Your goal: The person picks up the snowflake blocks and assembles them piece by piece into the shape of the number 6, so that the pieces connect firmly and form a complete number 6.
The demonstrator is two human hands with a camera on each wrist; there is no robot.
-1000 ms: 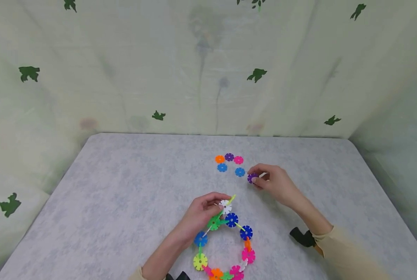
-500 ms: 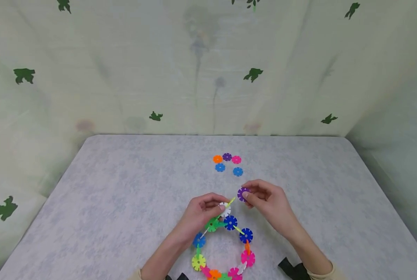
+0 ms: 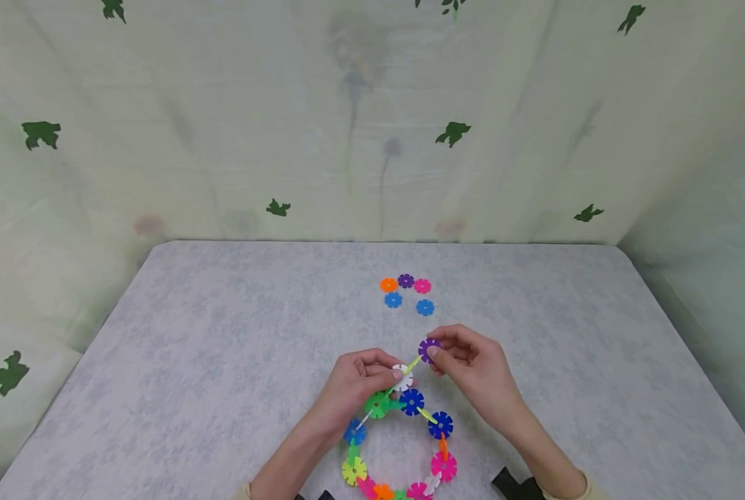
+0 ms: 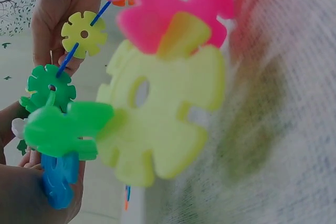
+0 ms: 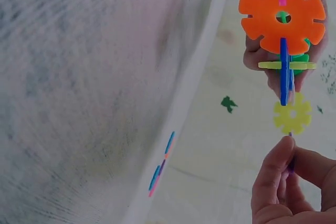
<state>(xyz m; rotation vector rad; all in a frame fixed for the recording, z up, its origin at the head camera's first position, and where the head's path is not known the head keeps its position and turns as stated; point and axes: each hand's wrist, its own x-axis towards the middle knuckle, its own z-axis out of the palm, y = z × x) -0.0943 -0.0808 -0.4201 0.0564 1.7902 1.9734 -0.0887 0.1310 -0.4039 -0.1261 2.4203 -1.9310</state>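
Note:
In the head view, my left hand (image 3: 362, 378) pinches a white notched snowflake disc (image 3: 401, 377) at the top left of a linked ring. An edge-on yellow disc (image 3: 413, 363) sticks out from the white one. Between thumb and fingers, my right hand (image 3: 475, 368) grips a purple snowflake disc (image 3: 427, 351) right at the yellow disc's end. The right wrist view shows this purple disc (image 5: 291, 165) edge-on, meeting the rim of the yellow disc (image 5: 293, 114). Green (image 3: 377, 405), dark blue (image 3: 412, 401) and pink (image 3: 444, 467) discs belong to the ring, whose bottom is cut off.
Farther back on the grey table (image 3: 235, 333) lie loose discs: orange (image 3: 389, 285), purple (image 3: 406, 280), pink (image 3: 423, 286) and two light blue, one of them the right blue disc (image 3: 425, 307). A pale curtain (image 3: 222, 139) hangs behind the table.
My right hand has brought the purple disc from beside the loose discs toward me and left, up to the yellow disc. The left hand keeps its hold on the white disc.

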